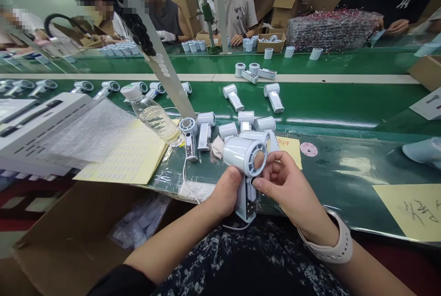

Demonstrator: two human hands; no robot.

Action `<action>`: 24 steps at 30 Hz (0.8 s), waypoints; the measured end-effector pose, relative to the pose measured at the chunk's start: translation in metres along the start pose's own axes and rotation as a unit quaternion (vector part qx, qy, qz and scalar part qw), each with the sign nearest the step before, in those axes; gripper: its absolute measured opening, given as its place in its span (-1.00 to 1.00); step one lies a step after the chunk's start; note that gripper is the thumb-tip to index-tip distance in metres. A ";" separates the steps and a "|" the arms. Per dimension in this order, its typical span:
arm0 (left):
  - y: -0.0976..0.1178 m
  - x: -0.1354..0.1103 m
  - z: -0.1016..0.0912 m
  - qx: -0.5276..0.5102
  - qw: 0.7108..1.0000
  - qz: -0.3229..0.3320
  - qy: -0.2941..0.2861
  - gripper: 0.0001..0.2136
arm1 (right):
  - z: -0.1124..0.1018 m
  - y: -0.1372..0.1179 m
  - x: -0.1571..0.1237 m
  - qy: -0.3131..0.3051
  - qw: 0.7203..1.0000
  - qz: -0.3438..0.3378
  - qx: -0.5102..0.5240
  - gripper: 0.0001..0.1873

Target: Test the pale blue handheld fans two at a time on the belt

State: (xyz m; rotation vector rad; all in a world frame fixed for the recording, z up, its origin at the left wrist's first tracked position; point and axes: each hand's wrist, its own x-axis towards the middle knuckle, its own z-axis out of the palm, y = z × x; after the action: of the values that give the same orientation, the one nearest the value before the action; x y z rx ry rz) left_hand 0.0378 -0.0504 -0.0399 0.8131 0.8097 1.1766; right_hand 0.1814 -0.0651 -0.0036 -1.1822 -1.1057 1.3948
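A pale blue handheld fan (243,153) with a round barrel head and an opened handle is held upright above the bench edge. My left hand (225,190) is closed around its handle, thumb just under the head. My right hand (285,181) is closed at the fan's right side, fingers curled by the head's rim and thumb at the top of the handle, near a small black part. Circuit parts show in the lower handle. Behind it, several similar fans (206,124) crowd the bench, some with bare electronics in their handles.
A tilted water bottle (151,114) lies by yellow paper (127,153) on the left. A slanted metal post (168,73) rises close by. More fans (274,96) lie on the green conveyor (320,103). An open carton (65,222) stands below left. Co-workers sit across the line.
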 end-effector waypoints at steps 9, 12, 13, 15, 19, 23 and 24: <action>0.036 0.009 0.008 -0.212 0.976 -0.001 -0.055 -0.38 | -0.002 0.029 -0.012 -0.064 0.985 -0.056 -0.150 -0.49; 0.037 0.010 0.008 -0.225 0.973 0.019 -0.049 -0.39 | 0.002 0.030 -0.012 -0.184 0.980 -0.031 -0.066 -0.43; 0.036 0.011 0.007 -0.226 0.973 0.021 -0.051 -0.39 | 0.004 0.031 -0.012 -0.208 0.977 -0.020 -0.041 -0.44; 0.034 0.011 0.006 -0.226 0.972 0.025 -0.052 -0.40 | 0.008 0.033 -0.013 -0.219 0.976 -0.006 -0.015 -0.48; 0.034 0.015 0.002 -0.203 0.978 0.035 -0.022 -0.42 | 0.010 0.036 -0.015 -0.175 0.984 -0.020 -0.037 -0.47; 0.034 0.016 -0.004 -0.154 0.986 0.064 0.021 -0.42 | -0.003 0.032 -0.006 -0.052 0.987 -0.073 -0.130 -0.55; 0.033 0.015 -0.005 -0.134 0.988 0.075 0.026 -0.44 | -0.007 0.030 -0.003 0.010 0.985 -0.085 -0.149 -0.61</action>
State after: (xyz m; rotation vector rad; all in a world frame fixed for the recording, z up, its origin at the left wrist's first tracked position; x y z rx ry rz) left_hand 0.0212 -0.0292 -0.0148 0.6307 0.6229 1.4108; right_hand 0.1854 -0.0712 -0.0334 -1.2737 -1.4025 1.1113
